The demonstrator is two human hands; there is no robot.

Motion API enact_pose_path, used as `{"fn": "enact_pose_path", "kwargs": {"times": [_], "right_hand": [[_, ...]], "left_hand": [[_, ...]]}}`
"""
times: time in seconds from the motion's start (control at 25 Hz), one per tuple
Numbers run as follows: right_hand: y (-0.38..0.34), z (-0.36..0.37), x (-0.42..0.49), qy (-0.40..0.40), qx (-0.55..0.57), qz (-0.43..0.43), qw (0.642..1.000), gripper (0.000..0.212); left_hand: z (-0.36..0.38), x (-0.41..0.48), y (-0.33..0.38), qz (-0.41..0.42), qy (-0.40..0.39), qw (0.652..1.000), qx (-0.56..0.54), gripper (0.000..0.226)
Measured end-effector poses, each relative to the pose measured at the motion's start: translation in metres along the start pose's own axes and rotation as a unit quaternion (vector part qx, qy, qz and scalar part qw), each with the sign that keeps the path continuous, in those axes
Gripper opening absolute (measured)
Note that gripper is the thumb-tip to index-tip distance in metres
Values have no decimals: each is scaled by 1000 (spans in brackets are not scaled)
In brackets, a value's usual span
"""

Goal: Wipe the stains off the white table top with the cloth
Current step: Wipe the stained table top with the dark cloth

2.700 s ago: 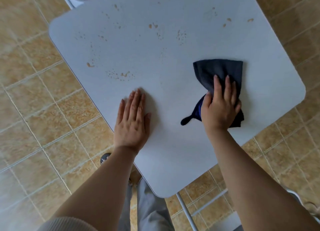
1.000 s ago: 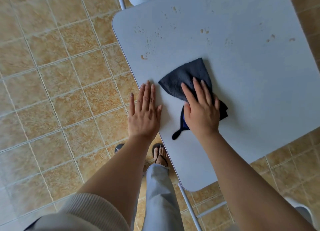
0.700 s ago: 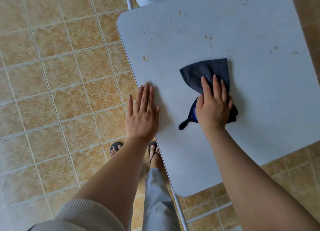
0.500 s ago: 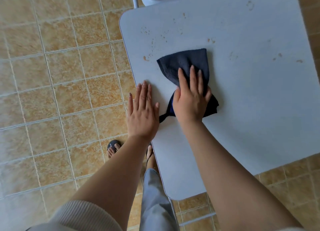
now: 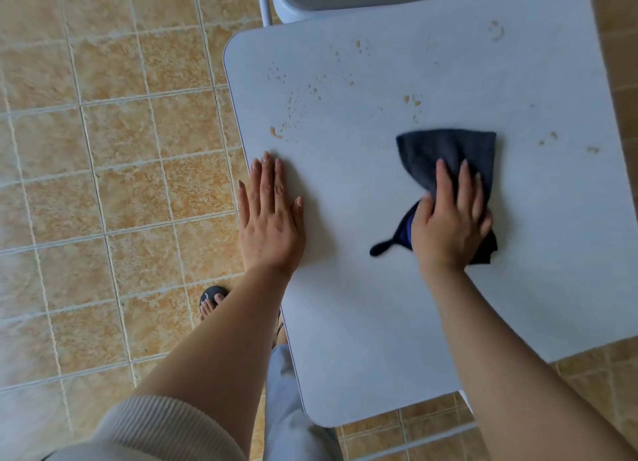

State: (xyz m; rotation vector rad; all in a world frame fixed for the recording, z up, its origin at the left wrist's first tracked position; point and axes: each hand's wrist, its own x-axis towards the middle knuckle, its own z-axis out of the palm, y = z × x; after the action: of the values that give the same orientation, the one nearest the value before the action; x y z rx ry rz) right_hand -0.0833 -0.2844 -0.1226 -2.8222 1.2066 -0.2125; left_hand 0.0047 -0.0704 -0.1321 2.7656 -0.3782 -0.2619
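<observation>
While the left hand [image 5: 271,219] lies flat, fingers spread, the right hand [image 5: 448,226] presses the cloth [image 5: 448,146] onto the table top [image 5: 362,322].

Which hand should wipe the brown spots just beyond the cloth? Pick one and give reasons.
Right. The right hand already presses the dark cloth flat on the table top, and the spots lie just past its far edge. The left hand lies flat and bare at the table's edge.

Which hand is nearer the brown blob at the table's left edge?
Left. The left hand lies flat just below the blob; the right hand presses the cloth farther right.
</observation>
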Motion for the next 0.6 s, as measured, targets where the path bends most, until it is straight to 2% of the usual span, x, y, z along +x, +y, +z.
{"fn": "enact_pose_path", "kwargs": {"times": [0.08,0.16,0.28,0.4,0.48,0.6], "right_hand": [[-30,9,38,-16,18,30,999,54],[-67,17,56,-25,27,0,999,54],[-97,21,38,1,27,-131,991,50],[-67,13,8,-6,24,-241,970,48],[-37,5,2,-11,7,-235,972,49],[-28,8,28,-12,-11,-128,992,51]], "left_hand": [[0,0,0,0,6,1000,-4,59],[-1,1,1,-2,10,1000,-4,58],[-1,0,1,-2,10,1000,1,58],[0,1,1,-3,11,1000,4,57],[1,2,1,-2,9,1000,2,58],[1,2,1,-2,13,1000,-2,58]]}}
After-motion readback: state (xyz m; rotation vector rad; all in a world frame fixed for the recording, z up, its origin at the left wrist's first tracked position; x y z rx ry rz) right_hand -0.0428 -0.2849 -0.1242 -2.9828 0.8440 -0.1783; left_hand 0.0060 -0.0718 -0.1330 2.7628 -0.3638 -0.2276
